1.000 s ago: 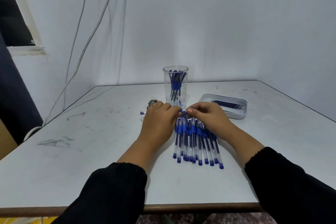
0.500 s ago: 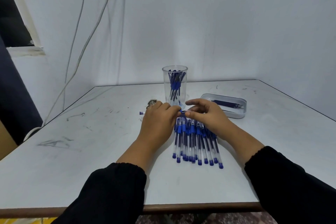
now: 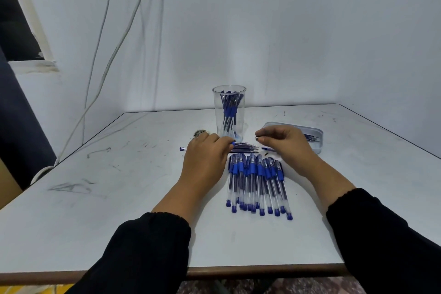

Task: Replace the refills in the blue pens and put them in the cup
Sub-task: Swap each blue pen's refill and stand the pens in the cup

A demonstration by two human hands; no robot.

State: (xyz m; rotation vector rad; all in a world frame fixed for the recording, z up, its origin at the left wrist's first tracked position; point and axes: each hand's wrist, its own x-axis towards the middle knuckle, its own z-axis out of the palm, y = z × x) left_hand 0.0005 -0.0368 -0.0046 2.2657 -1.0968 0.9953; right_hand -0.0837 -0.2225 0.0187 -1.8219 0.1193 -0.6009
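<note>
The left hand grips a pen barrel, fingers curled round it, one end poking out past the knuckles. The right hand pinches a small dark piece, probably the pen's tip, between thumb and forefinger. Between the two hands lie loose refills; just below them is the row of pens, and beyond the left fingertips stands the cup. The tiny piece could slip and roll off among the refills, and a careless wrist could scatter the row.
</note>
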